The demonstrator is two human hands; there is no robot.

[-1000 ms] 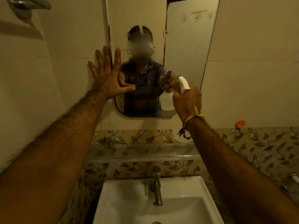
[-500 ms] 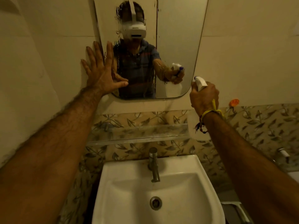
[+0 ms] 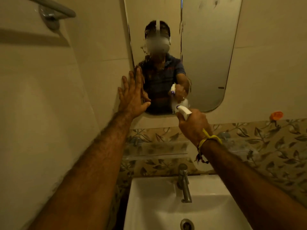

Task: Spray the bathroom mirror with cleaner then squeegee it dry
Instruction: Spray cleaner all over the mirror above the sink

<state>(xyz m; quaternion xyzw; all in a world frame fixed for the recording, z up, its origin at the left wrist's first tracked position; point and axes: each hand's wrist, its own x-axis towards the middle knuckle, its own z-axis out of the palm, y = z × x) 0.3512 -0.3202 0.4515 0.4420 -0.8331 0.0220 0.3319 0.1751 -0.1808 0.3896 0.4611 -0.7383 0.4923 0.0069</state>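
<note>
The rounded wall mirror (image 3: 206, 52) hangs above the sink, with wet streaks running down its left half and middle. My left hand (image 3: 132, 95) lies flat with fingers spread against the wall at the mirror's lower left edge, thumb over the glass. My right hand (image 3: 193, 124) is closed around a white spray bottle (image 3: 183, 111), whose nozzle points at the mirror's lower middle, close to the glass. The bottle's body is hidden behind my hand. No squeegee is in view.
A white sink (image 3: 182, 205) with a metal tap (image 3: 184, 186) sits below. A glass shelf (image 3: 156, 151) runs along the leaf-patterned tiles. An orange hook (image 3: 276, 115) sticks to the right wall. A metal rail (image 3: 54, 10) is mounted at upper left.
My right hand swung right with the bottle, then came back left and closer to the mirror's lower edge. My view dipped, then tilted back up. My left hand stayed flat on the wall.
</note>
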